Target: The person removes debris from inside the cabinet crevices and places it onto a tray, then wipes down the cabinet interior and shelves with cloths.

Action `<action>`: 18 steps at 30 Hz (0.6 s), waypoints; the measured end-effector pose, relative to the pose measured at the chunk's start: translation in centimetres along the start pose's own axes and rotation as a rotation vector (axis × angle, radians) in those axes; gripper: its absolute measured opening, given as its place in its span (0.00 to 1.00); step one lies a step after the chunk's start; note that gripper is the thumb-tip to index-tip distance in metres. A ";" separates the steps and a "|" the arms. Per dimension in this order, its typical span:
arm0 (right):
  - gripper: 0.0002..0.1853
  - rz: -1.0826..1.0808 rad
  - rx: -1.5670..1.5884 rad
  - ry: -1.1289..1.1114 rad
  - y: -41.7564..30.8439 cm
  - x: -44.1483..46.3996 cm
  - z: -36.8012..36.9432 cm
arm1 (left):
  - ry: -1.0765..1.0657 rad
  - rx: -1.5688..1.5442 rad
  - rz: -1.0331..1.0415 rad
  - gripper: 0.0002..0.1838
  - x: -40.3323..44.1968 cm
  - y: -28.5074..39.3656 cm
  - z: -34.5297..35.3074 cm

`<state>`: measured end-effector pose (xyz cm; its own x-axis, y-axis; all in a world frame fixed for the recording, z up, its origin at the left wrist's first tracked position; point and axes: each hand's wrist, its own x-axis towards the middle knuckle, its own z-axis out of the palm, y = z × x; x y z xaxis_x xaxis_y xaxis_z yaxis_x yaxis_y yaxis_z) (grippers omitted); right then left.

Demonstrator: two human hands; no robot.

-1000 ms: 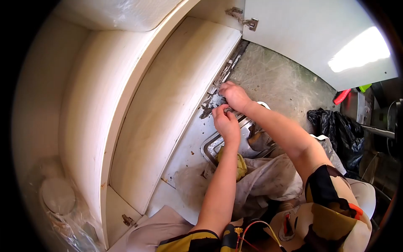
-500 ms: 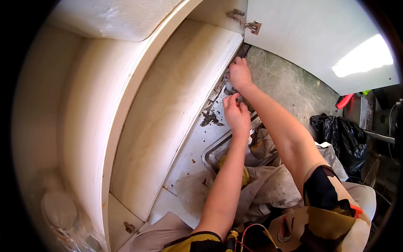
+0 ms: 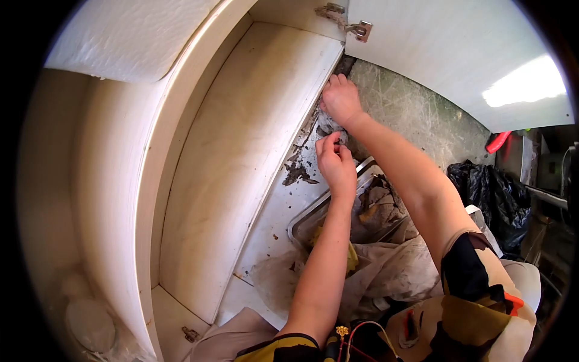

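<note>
My right hand (image 3: 342, 101) is closed, with its fingers curled down against the cabinet's bottom edge; what they grip is hidden. Closer to me, my left hand (image 3: 336, 168) has bent fingers drawn together, and I cannot make out what is in them. Between the two hands lies crumpled grey material (image 3: 327, 124), partly covered by the fingers. Dark flaky debris (image 3: 295, 173) is scattered on the white base panel (image 3: 269, 209) beside my left hand.
The white cabinet shelf (image 3: 241, 120) runs along the left, and an open door (image 3: 446, 54) stands at upper right. A metal-rimmed tray (image 3: 294, 231) with stained cloths sits under my arms. A black plastic bag (image 3: 491, 190) lies at right, near a red object (image 3: 498, 142).
The view has shifted slightly. My right hand has moved a little along the cabinet edge, away from my left hand, whose fingers are still bent.
</note>
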<state>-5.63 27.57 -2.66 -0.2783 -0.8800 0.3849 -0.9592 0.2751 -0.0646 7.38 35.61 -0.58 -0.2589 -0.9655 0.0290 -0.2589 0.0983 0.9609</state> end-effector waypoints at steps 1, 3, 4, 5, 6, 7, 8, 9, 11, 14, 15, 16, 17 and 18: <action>0.13 0.004 0.000 0.001 0.0 0.1 -0.2 | 0.005 -0.012 -0.011 0.14 0.0 0.1 0.1; 0.13 0.035 0.071 0.028 0.1 -0.2 -0.3 | 0.002 -0.015 -0.005 0.14 0.0 0.0 0.0; 0.13 0.037 0.073 0.028 0.2 -0.4 -0.1 | 0.005 -0.017 0.008 0.14 0.0 0.0 -0.1; 0.11 0.042 0.073 0.027 0.2 -0.2 -0.1 | 0.006 -0.014 0.013 0.14 0.0 0.1 -0.2; 0.10 0.048 0.074 0.026 0.2 -0.1 0.0 | -0.006 -0.016 -0.021 0.14 -0.2 0.3 -0.3; 0.10 0.050 0.077 0.032 0.2 0.0 0.0 | -0.019 -0.018 -0.055 0.14 -0.2 0.5 -0.5; 0.09 0.056 0.112 0.021 0.3 -0.1 0.0 | -0.019 -0.018 -0.053 0.14 -0.3 0.4 -0.7; 0.08 0.061 0.142 0.010 0.6 -0.2 0.0 | -0.010 -0.011 -0.037 0.14 -0.3 0.3 -0.8; 0.07 0.069 0.183 0.022 0.6 -0.5 -0.2 | 0.005 -0.015 -0.009 0.14 -0.2 0.2 -0.7; 0.05 0.071 0.275 0.009 0.3 -1.9 -0.1 | 0.013 0.002 0.022 0.14 -0.4 0.7 -0.6; 0.04 0.065 0.324 -0.015 0.2 -2.4 -0.2 | 0.007 -0.009 0.032 0.14 -0.7 0.8 -0.6; 0.04 0.065 0.322 -0.008 0.0 -3.2 -0.2 | 0.003 -0.021 0.034 0.13 -1.2 0.6 -0.7; 0.05 -0.081 0.466 -0.054 -0.1 -4.2 -0.1 | 0.009 -0.010 0.059 0.12 -1.5 0.3 -0.7; 0.06 -0.230 0.606 -0.101 -0.5 -4.8 -0.8 | 0.012 -0.016 0.062 0.12 -1.9 0.2 -0.8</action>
<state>-3.82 31.95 -3.67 -0.0372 -0.9306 0.3641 -0.8441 -0.1657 -0.5099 8.59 37.22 -0.24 -0.2625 -0.9605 0.0922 -0.2278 0.1545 0.9614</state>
